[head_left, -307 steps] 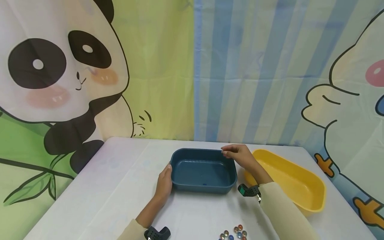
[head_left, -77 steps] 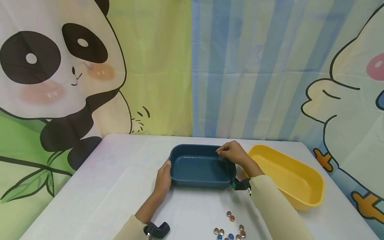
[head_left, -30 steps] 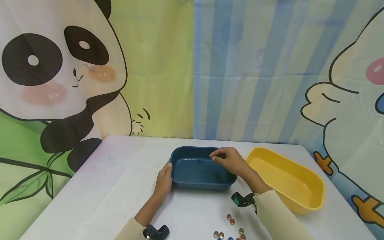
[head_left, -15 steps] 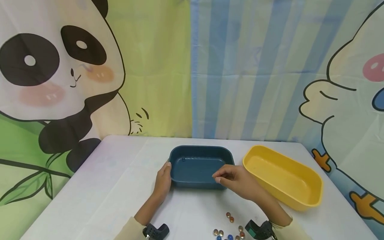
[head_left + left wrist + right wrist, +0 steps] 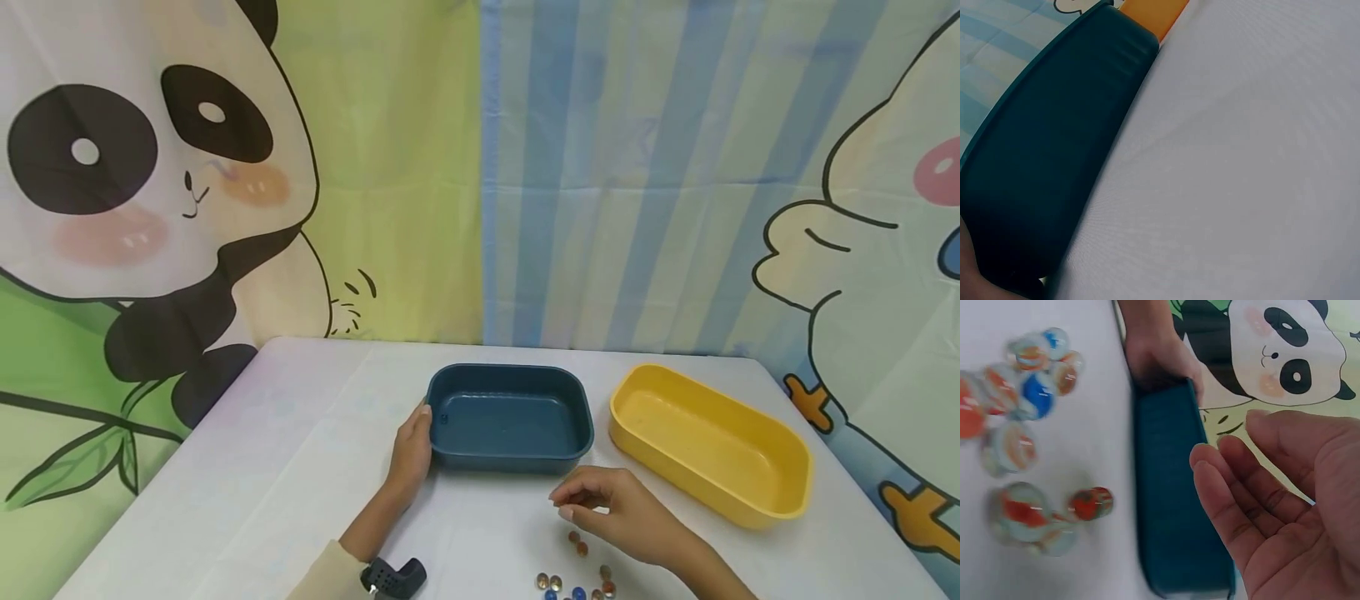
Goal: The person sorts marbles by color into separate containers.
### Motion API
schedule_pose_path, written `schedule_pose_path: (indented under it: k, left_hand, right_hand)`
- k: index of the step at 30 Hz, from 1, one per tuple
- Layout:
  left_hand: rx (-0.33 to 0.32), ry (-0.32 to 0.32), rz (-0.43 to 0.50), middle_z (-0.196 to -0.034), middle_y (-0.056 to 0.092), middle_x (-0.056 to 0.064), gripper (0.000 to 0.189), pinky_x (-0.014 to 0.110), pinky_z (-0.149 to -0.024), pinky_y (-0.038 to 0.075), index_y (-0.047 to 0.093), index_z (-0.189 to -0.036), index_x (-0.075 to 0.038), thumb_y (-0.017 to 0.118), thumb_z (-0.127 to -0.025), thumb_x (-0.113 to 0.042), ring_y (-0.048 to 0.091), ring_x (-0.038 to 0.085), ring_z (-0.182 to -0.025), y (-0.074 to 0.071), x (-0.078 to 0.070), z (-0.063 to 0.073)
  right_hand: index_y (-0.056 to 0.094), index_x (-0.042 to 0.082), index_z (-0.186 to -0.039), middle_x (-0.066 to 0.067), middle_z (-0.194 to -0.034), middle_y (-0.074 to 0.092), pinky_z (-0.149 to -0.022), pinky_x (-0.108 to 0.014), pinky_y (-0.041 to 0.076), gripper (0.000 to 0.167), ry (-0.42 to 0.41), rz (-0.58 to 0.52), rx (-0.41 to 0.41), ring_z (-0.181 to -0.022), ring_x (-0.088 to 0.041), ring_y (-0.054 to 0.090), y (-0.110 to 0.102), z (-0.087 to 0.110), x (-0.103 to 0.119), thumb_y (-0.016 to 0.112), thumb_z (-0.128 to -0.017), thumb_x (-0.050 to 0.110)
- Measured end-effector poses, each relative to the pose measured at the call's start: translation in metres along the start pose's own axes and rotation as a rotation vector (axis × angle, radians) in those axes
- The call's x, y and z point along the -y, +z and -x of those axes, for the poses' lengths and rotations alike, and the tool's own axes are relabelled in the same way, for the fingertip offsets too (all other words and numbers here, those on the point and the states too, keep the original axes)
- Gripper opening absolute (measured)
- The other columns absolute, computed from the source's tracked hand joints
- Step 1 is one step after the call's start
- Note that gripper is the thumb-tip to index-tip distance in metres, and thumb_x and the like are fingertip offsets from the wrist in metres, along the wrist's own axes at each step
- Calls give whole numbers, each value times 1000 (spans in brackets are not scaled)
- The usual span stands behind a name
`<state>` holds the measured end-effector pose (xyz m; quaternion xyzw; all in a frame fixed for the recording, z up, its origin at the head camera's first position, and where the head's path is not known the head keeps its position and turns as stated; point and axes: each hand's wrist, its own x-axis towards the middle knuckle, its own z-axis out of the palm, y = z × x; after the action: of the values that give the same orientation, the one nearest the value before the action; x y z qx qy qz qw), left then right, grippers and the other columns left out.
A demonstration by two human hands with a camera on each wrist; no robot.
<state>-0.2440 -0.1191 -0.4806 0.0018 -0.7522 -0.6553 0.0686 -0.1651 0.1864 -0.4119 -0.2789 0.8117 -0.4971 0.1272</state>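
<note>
A dark blue-green plastic basin (image 5: 510, 417) stands on the white table. My left hand (image 5: 410, 450) holds its left end, thumb up at the rim; the other fingers are mostly hidden. One small dark marble (image 5: 444, 418) lies inside the basin, towards the left. My right hand (image 5: 611, 510) is in front of the basin's right corner, over the table, fingers loosely bent and thumb apart. In the right wrist view nothing lies between its fingertips (image 5: 1207, 459). Glass marbles with orange and blue swirls (image 5: 1036, 395) lie below it, among them a reddish pair (image 5: 578, 543).
To the right of the basin stands a yellow basin (image 5: 712, 446), set at an angle. Printed curtains (image 5: 405, 167) hang behind the table's back edge. More marbles (image 5: 577, 592) are cut off by the bottom of the head view.
My right hand has drawn back from above the basin towards me, near the marbles. The marble inside has rolled to the left. My left hand stays at the basin's end.
</note>
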Motion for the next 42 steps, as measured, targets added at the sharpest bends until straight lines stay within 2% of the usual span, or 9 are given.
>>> schedule_pose_path:
  k: [4, 8, 19, 25, 34, 42]
  left_hand:
    - [2, -6, -2, -157, 27, 6, 58, 42, -117, 18, 28, -152, -3, 28, -107, -40, 20, 23, -145, 1, 1, 0]
    - [-1, -2, -5, -157, 27, 8, 57, 43, -117, 18, 28, -151, -1, 28, -107, -38, 19, 24, -145, 1, -1, 0]
    - [-1, -4, 3, -157, 26, 9, 57, 44, -117, 17, 28, -151, -1, 29, -107, -37, 18, 26, -145, 0, -2, 2]
    - [-4, -9, 3, -157, 26, 8, 57, 43, -117, 17, 28, -152, -2, 29, -107, -38, 19, 25, -145, 0, -3, 2]
    - [9, 20, 14, -157, 26, 8, 56, 43, -117, 17, 28, -152, -2, 28, -107, -36, 18, 25, -145, 0, -7, 2]
    - [-2, -7, -7, -156, 28, 6, 57, 42, -117, 18, 28, -152, -3, 28, -107, -38, 20, 23, -145, -1, -2, 1]
  right_hand:
    - [66, 4, -115, -15, -107, 65, -81, -28, 56, 25, -17, -69, 31, -90, -19, 64, 4, 13, -14, 67, -93, 17]
    - [65, 1, -116, -17, -108, 65, -83, -28, 55, 24, -47, -125, 69, -92, -19, 64, 6, 22, -24, 65, -94, 12]
    - [68, 8, -114, -10, -110, 65, -80, -23, 55, 19, 137, -233, 185, -92, -18, 60, 12, 32, -33, 63, -95, 10]
    - [70, 10, -111, -7, -108, 66, -81, -23, 55, 19, 144, -216, 184, -89, -17, 61, 16, 34, -35, 65, -93, 7]
    - [71, 11, -109, 4, -100, 66, -76, -21, 54, 16, 45, -131, 247, -83, -9, 62, 20, 35, -30, 63, -94, 11]
    - [71, 10, -107, 6, -96, 65, -74, -20, 52, 16, 80, -115, 263, -82, -7, 59, 19, 35, -31, 64, -93, 7]
